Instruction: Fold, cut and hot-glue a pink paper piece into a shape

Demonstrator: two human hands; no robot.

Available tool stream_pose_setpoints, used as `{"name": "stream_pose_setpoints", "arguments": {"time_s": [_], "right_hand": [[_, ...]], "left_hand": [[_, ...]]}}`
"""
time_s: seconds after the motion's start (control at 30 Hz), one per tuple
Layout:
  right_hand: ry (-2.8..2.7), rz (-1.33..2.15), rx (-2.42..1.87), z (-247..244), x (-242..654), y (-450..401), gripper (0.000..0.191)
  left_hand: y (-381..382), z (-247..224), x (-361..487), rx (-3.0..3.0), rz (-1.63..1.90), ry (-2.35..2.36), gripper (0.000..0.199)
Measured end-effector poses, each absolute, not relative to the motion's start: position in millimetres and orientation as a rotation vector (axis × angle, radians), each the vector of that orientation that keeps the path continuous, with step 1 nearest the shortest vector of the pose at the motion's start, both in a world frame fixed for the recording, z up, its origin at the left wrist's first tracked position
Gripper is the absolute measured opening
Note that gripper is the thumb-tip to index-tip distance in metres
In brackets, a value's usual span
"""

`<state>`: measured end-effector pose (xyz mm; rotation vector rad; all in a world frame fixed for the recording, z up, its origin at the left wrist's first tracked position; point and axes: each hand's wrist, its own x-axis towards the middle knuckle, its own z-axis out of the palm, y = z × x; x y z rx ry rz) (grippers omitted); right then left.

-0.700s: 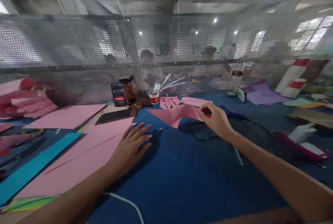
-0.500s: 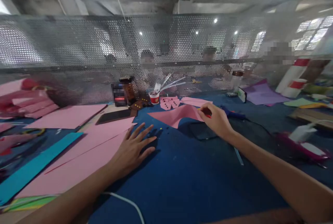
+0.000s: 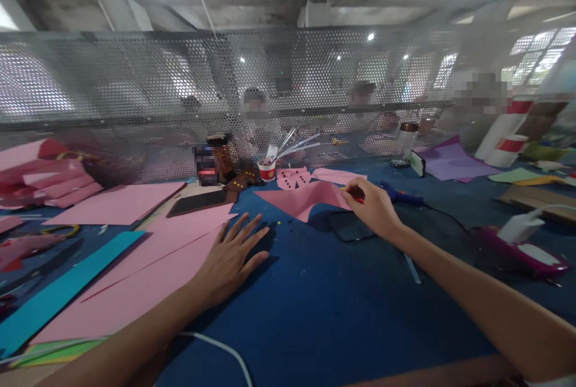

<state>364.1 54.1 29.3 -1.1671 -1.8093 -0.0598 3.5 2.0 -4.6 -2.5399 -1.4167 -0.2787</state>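
Note:
My left hand (image 3: pixel 231 258) lies with its fingers spread at the right edge of the large pink sheets (image 3: pixel 148 267), partly over the blue table (image 3: pixel 315 315). Pinched between the fingers of my right hand (image 3: pixel 369 204) is the right end of a curved, pointed pink paper piece (image 3: pixel 301 198). Something yellow and red also shows at those fingertips, too small to make out. Behind the piece lie pink cut-outs with dark dots (image 3: pixel 292 178). A dark flat frame-like object (image 3: pixel 348 228) rests beneath my right hand.
A red and white cup (image 3: pixel 267 170) with clear sticks stands at the back. To the right are a blue glue gun (image 3: pixel 405 196), its cord, and purple sheets (image 3: pixel 454 161). A teal strip (image 3: pixel 72 291) lies left; a white cable (image 3: pixel 220 345) crosses the front.
Both hands and the pink piece hold nearly the same place. Only a slight shift of the whole view shows.

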Motion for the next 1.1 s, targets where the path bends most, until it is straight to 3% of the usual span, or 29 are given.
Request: {"name": "stream_pose_setpoints", "arguments": {"time_s": [0.27,0.47,1.1], "right_hand": [[-1.816,-0.061,-1.177,29.4,363.2,53.4,0.005],[-1.818,-0.079,-1.188,30.6,364.7,53.1,0.004],[-1.828,-0.088,-1.181,31.4,364.4,52.8,0.008]], "left_hand": [[2.1,-1.9,5.5,-2.504,-0.338,-1.399,0.051],[-4.4,8.3,0.7,-2.471,-0.419,-1.344,0.034],[5.6,-7.4,-4.2,-2.511,-0.332,-1.413,0.051]]}}
